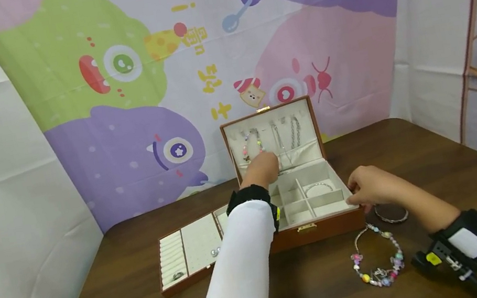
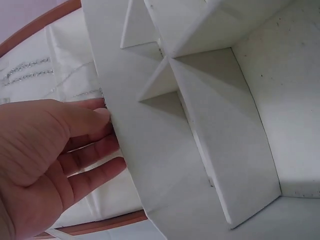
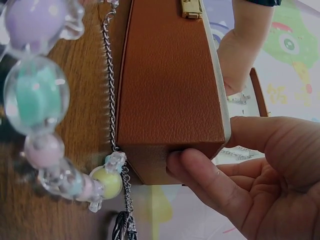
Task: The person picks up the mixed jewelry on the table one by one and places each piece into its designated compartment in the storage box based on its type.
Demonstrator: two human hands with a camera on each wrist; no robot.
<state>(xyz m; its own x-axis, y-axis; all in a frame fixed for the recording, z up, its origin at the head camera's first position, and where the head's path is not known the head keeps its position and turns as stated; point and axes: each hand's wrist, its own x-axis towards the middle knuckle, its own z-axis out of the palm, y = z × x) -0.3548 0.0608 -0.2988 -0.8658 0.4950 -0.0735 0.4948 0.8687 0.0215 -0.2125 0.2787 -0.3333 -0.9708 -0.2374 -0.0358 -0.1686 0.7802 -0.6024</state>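
Note:
A brown jewelry box (image 1: 329,229) stands open, its white interior split by dividers. My right hand (image 1: 376,186) grips the front right corner, its index finger (image 3: 202,170) on the outer side wall and its thumb at the rim. My left hand (image 1: 262,169) reaches over the box to the foot of the raised lid. There its thumb and curled fingers are right at the rear edge of the white compartments (image 2: 132,135). A thin silver chain (image 2: 82,94) runs down the lid lining to these fingertips; I cannot tell whether they pinch it.
Chain necklaces (image 1: 295,131) and a beaded bracelet (image 1: 246,151) hang inside the lid. One compartment holds a silver bracelet (image 1: 319,184). A beaded chain (image 1: 397,262) and a silver bangle (image 1: 395,222) lie on the table at right. A jewelry tray (image 1: 167,290) extends left, with a ring and earrings.

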